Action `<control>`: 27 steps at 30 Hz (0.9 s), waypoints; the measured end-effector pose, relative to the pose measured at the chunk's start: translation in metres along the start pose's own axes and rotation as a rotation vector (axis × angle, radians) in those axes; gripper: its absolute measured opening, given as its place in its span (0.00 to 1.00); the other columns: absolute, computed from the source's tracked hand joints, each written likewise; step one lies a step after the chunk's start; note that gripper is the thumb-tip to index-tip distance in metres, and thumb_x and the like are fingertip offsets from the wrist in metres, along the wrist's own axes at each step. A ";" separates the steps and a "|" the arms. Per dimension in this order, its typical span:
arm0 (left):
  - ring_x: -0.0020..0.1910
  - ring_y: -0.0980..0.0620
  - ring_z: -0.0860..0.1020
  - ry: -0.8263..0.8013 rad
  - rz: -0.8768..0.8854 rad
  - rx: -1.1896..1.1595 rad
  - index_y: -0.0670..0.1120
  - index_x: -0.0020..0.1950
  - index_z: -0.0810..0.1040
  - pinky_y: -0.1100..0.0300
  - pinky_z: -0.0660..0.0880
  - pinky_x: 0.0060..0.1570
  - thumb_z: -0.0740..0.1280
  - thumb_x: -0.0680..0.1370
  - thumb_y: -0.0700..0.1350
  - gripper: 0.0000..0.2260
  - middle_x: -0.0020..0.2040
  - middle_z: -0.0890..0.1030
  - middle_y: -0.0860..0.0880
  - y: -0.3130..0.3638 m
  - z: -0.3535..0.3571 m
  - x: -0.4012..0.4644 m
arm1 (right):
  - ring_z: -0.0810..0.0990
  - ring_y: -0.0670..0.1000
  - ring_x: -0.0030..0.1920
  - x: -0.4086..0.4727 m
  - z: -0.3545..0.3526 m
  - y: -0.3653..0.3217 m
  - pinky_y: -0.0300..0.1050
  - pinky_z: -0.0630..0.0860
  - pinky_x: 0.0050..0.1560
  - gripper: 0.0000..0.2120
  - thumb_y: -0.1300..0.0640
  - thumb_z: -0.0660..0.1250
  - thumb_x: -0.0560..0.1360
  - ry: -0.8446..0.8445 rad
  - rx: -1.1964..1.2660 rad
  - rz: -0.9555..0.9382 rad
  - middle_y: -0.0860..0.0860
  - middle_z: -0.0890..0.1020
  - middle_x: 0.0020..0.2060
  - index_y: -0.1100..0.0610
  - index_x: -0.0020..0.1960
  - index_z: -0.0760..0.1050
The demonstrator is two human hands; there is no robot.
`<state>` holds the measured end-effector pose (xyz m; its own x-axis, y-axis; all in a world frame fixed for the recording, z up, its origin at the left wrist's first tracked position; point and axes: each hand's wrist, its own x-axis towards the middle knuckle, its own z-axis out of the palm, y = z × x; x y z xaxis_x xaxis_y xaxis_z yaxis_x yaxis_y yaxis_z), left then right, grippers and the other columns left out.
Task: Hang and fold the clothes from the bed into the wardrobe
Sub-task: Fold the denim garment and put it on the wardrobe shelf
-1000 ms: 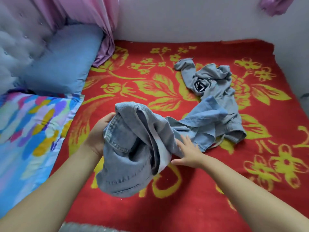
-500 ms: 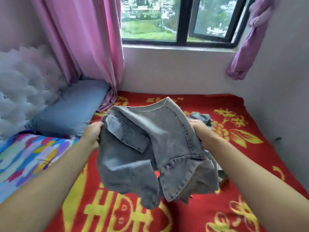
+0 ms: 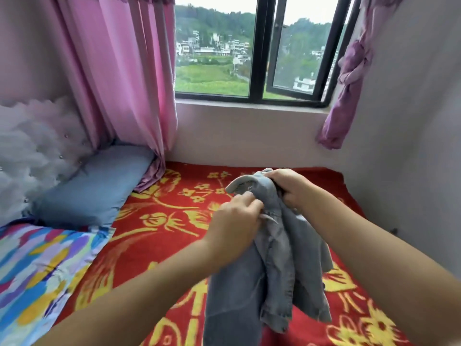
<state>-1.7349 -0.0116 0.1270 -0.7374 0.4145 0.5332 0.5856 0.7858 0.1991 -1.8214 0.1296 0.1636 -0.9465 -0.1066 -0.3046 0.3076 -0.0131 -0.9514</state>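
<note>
Vertically, one denim jacket hung with its long axis top to bottom, bunched, pale grey-blue, above the red blanket toward the bed's far right corner. Two hands held it: right hand gripped the top, left hand pinched a fold just below.

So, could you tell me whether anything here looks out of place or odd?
Nothing is damaged or spilled. Only the denim garment looks untidy: it hangs bunched and twisted from the left hand and right hand above the bed, not yet straightened for folding.
</note>
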 end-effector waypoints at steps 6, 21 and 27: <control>0.32 0.53 0.71 -0.167 -0.307 -0.477 0.42 0.38 0.78 0.60 0.66 0.36 0.64 0.77 0.39 0.08 0.32 0.75 0.51 -0.011 -0.020 0.051 | 0.79 0.56 0.49 -0.026 -0.023 -0.016 0.51 0.75 0.51 0.18 0.48 0.59 0.81 0.084 -0.500 -0.099 0.59 0.79 0.51 0.64 0.57 0.74; 0.27 0.48 0.79 -0.461 -0.906 -0.972 0.44 0.31 0.79 0.60 0.78 0.32 0.70 0.73 0.48 0.13 0.29 0.80 0.45 -0.027 -0.072 0.096 | 0.78 0.56 0.34 -0.057 -0.007 0.083 0.56 0.78 0.44 0.15 0.64 0.55 0.79 0.210 -0.527 -0.374 0.56 0.78 0.29 0.64 0.36 0.74; 0.37 0.45 0.80 -0.387 -0.794 -0.898 0.41 0.43 0.80 0.50 0.78 0.50 0.70 0.75 0.46 0.08 0.38 0.81 0.42 -0.048 -0.092 0.079 | 0.82 0.49 0.38 -0.063 -0.004 0.032 0.48 0.82 0.40 0.09 0.52 0.57 0.81 0.059 -0.399 -0.434 0.49 0.83 0.35 0.56 0.46 0.71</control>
<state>-1.7906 -0.0585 0.2349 -0.9516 0.1984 -0.2346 -0.1536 0.3540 0.9225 -1.7523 0.1402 0.1522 -0.9848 -0.1198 0.1254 -0.1588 0.3328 -0.9295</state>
